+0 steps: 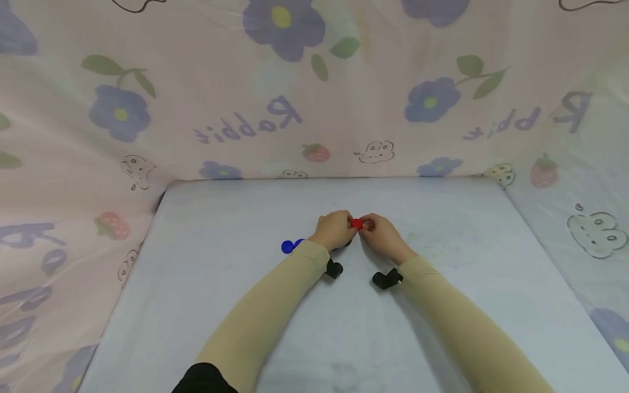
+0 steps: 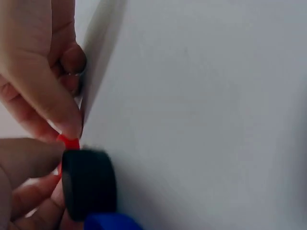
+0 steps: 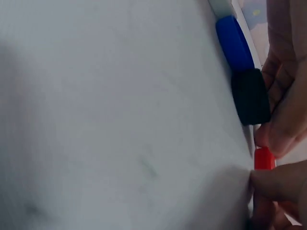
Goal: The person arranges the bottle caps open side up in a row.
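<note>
A small red disc (image 1: 356, 224) is between my two hands near the middle of the white table. My left hand (image 1: 335, 229) pinches it from the left with thumb and fingers. From the right, my right hand (image 1: 383, 237) pinches the same disc at its other edge. Seen edge-on, the red disc (image 3: 264, 158) is partly covered by fingertips of both hands. A dark round disc (image 2: 89, 185) stands on edge close beside the left fingers. Touching it is a blue disc (image 3: 235, 44). Another blue disc (image 1: 288, 247) lies left of the left wrist.
A further blue disc (image 1: 298, 242) shows partly behind the left cuff. Black wrist cameras (image 1: 334, 269) hang under both sleeves, low over the white table (image 1: 221, 218). Patterned cloth (image 1: 344, 109) rises along the table's back and sides.
</note>
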The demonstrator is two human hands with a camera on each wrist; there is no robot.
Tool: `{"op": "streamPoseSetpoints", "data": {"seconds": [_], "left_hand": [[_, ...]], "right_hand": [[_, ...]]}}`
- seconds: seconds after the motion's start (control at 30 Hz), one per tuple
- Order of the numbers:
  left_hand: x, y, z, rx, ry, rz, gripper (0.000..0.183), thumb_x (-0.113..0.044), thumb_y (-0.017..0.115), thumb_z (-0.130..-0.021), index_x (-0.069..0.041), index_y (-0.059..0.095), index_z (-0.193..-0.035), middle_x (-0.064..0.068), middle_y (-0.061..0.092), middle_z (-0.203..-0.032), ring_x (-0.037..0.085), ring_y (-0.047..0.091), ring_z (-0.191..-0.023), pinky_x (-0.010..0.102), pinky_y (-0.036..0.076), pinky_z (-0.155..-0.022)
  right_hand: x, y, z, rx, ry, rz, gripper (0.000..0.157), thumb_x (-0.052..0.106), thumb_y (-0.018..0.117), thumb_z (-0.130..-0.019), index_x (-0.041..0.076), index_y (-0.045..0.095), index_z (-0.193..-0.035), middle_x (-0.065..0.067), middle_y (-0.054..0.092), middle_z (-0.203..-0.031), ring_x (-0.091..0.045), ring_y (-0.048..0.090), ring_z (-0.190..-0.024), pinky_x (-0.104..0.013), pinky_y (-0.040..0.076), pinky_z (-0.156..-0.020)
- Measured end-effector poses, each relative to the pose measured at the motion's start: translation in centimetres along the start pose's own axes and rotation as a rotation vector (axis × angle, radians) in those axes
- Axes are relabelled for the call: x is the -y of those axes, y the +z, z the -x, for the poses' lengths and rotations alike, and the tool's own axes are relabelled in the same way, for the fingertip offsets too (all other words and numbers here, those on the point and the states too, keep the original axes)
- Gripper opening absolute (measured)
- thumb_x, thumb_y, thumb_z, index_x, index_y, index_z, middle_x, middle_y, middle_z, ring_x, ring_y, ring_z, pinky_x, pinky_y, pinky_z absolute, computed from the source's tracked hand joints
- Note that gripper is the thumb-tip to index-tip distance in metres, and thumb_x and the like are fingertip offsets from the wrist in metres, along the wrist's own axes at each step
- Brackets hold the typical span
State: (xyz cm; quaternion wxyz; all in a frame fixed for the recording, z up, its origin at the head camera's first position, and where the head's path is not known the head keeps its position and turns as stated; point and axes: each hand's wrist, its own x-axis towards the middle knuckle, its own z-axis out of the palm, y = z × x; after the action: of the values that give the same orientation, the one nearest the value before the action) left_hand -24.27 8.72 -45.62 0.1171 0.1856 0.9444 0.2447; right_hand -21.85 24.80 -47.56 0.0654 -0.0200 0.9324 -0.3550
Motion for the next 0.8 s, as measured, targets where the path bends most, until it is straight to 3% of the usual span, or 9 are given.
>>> {"op": "streamPoseSetpoints", "data": {"seconds": [0.3, 0.6, 0.8], "left_hand": [[-0.9, 0.1, 0.1, -0.049, -0.056, -0.029, 0.023, -0.027, 0.069, -0.089, -0.010, 0.068, -0.105, 0.000, 0.069, -0.095, 0.019, 0.062, -0.088, 0.041, 0.040, -0.086], [-1.2, 0.0, 0.1, -0.100, -0.002, 0.038, 0.025, -0.026, 0.069, -0.089, -0.011, 0.067, -0.109, -0.006, 0.060, -0.079, 0.016, 0.056, -0.082, 0.036, 0.035, -0.082], [-1.1, 0.5, 0.8, -0.056, 0.049, -0.033, 0.027, -0.031, 0.072, -0.087, -0.014, 0.068, -0.107, -0.007, 0.060, -0.081, 0.016, 0.053, -0.084, 0.037, 0.034, -0.082]], "right_hand": [[0.2, 0.3, 0.7, -0.027, -0.015, -0.052, 0.029, 0.010, 0.059, -0.095, -0.003, 0.056, -0.121, -0.010, 0.059, -0.094, -0.023, 0.055, -0.085, -0.035, 0.044, -0.076], [1.0, -0.9, 1.8, -0.077, -0.062, -0.069, 0.029, 0.010, 0.058, -0.095, -0.003, 0.056, -0.121, -0.011, 0.059, -0.093, -0.021, 0.054, -0.079, -0.032, 0.044, -0.068], [0.6, -1.4, 2.8, 0.002, -0.017, -0.034, 0.028, 0.014, 0.059, -0.096, 0.001, 0.058, -0.121, -0.008, 0.062, -0.094, -0.020, 0.056, -0.081, -0.033, 0.045, -0.072]]}}
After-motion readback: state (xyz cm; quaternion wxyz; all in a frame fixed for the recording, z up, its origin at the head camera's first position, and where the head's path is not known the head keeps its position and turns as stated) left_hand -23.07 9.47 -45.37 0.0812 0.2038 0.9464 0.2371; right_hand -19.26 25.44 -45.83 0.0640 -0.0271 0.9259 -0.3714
